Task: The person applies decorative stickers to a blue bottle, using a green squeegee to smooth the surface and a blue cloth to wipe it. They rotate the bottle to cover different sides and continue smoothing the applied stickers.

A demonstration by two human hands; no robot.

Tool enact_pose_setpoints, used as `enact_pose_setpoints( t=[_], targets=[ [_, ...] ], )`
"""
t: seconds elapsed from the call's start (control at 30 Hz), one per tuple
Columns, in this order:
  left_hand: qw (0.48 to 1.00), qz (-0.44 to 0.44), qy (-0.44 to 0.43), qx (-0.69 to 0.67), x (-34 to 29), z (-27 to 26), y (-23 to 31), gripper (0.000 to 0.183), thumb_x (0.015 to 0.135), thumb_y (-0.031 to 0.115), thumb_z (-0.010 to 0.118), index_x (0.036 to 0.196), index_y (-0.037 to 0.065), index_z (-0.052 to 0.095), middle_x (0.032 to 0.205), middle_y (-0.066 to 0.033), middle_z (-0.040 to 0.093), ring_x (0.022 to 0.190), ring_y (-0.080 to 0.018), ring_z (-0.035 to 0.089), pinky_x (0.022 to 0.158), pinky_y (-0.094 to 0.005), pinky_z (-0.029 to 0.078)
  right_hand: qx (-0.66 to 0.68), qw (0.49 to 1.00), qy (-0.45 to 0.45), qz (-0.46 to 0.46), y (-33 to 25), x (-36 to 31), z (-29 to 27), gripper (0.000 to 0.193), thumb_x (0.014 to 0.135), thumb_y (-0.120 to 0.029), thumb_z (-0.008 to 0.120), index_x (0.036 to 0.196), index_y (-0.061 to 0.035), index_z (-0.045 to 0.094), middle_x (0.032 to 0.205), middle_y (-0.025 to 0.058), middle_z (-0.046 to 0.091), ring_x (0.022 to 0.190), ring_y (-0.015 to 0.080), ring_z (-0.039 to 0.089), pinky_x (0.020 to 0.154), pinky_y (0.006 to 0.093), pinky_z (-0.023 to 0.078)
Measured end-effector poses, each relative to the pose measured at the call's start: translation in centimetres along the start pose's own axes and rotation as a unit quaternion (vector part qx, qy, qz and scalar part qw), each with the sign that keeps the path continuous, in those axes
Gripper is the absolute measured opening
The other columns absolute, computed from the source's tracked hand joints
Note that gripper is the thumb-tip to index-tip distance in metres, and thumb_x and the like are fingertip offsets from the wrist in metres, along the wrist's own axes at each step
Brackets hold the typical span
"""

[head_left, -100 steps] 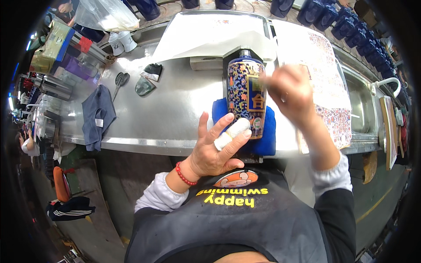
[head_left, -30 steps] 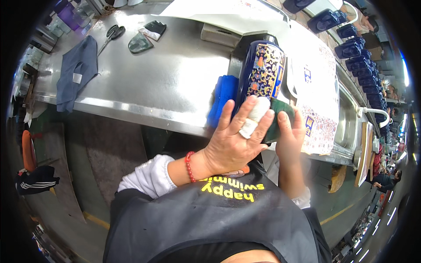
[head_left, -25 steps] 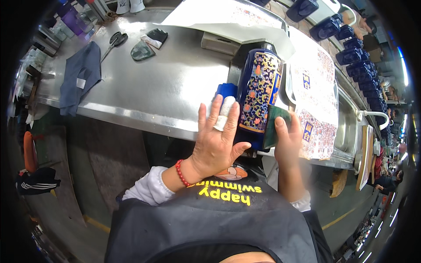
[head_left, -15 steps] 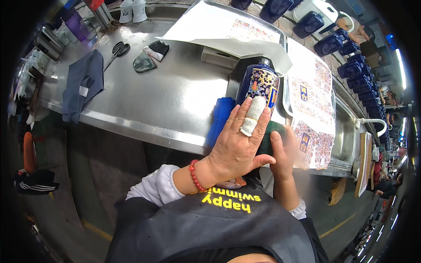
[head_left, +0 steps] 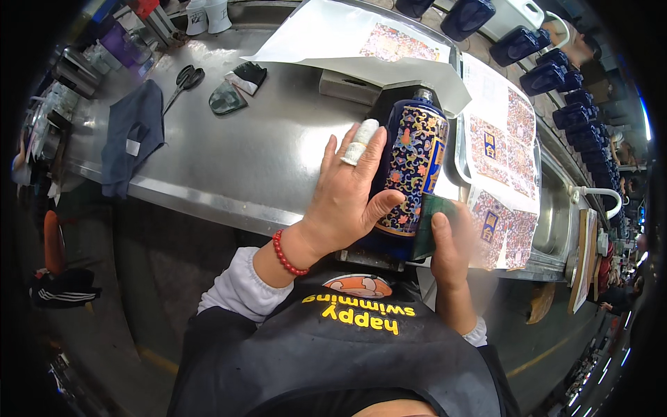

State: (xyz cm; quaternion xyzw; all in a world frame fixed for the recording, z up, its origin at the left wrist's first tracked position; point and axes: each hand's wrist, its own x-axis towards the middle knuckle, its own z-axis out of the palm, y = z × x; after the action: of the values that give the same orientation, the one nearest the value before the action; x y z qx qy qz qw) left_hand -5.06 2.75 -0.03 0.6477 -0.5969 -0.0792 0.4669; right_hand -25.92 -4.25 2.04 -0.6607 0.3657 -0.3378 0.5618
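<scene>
A dark blue bottle [head_left: 411, 167] with a colourful floral decal lies on a dark stand on the steel bench, its neck pointing away from me. Beside its left edge is my left hand [head_left: 347, 184], fingers outstretched, a white fabric sleeve [head_left: 360, 142] on one finger. The thumb reaches over the lower part of the decal. My right hand [head_left: 450, 243] grips a flat green scraper [head_left: 432, 215] at the bottle's lower right side; some of its fingers are hidden or blurred.
Printed decal sheets [head_left: 490, 156] lie to the right, near a sink [head_left: 552, 215]. A large white sheet [head_left: 326, 35] covers the far side. Scissors [head_left: 185, 83], small pads [head_left: 236, 89] and a grey-blue cloth [head_left: 132, 139] lie left. Blue bottles [head_left: 549, 76] line the far right.
My left hand has moved left off the bottle's face, uncovering the decal. The blue cloth beside the bottle is now hidden by that hand. More of the green scraper shows at my right hand.
</scene>
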Motion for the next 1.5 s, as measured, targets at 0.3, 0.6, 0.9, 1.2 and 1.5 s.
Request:
enact_pose_setpoints(
  t=[0.3,0.6,0.9,1.2,1.5],
  targets=[
    [1.000,0.006,0.008,0.011,-0.6,0.1,0.0,0.096,0.096,0.075,0.039,0.157,0.000,0.039,0.153,-0.0271,0.046,0.146,-0.0507,0.032,0.119,-0.0676,0.016,-0.032,0.999,0.009,-0.011,-0.1,0.1,0.0,0.022,0.103,-0.016,0.064,0.116,0.0021,0.059,0.099,0.0031,0.066,0.086,0.0077,0.059,0.078,0.0231,0.049],
    [0.999,0.010,0.027,0.038,0.9,0.1,-0.2,0.090,0.097,0.074,0.040,0.154,0.005,0.046,0.153,-0.0246,0.046,0.145,-0.0501,0.033,0.120,-0.0631,0.018,-0.051,0.999,0.005,-0.011,0.2,0.0,-0.3,0.024,0.102,-0.016,0.065,0.116,0.0022,0.059,0.098,0.0028,0.065,0.086,0.0074,0.058,0.077,0.0232,0.049],
    [0.999,0.014,0.030,0.039,1.6,0.3,-1.3,0.089,0.098,0.074,0.038,0.154,0.004,0.045,0.152,-0.0282,0.046,0.144,-0.0522,0.035,0.118,-0.0641,0.021,-0.008,1.000,0.018,0.008,0.2,-0.1,0.1,0.026,0.103,-0.018,0.064,0.118,0.0021,0.057,0.100,0.0035,0.065,0.088,0.0079,0.058,0.079,0.0235,0.049],
    [0.999,0.035,0.018,0.018,2.3,0.5,-1.5,0.094,0.098,0.076,0.034,0.155,0.002,0.043,0.146,-0.0254,0.055,0.148,-0.0480,0.030,0.119,-0.0630,0.018,-0.020,1.000,0.018,-0.010,0.2,-0.3,0.1,0.027,0.104,-0.021,0.063,0.119,0.0015,0.056,0.102,0.0032,0.064,0.091,0.0085,0.057,0.082,0.0231,0.048],
    [0.993,0.103,-0.049,0.025,-0.7,0.1,0.2,0.098,0.094,0.081,0.033,0.158,0.009,0.041,0.161,-0.0176,0.040,0.155,-0.0430,0.017,0.121,-0.0678,0.006,0.000,1.000,0.015,0.015,-0.2,-0.2,0.4,0.026,0.104,-0.020,0.063,0.118,0.0012,0.056,0.100,0.0029,0.066,0.088,0.0079,0.058,0.080,0.0225,0.048]
  ],
)
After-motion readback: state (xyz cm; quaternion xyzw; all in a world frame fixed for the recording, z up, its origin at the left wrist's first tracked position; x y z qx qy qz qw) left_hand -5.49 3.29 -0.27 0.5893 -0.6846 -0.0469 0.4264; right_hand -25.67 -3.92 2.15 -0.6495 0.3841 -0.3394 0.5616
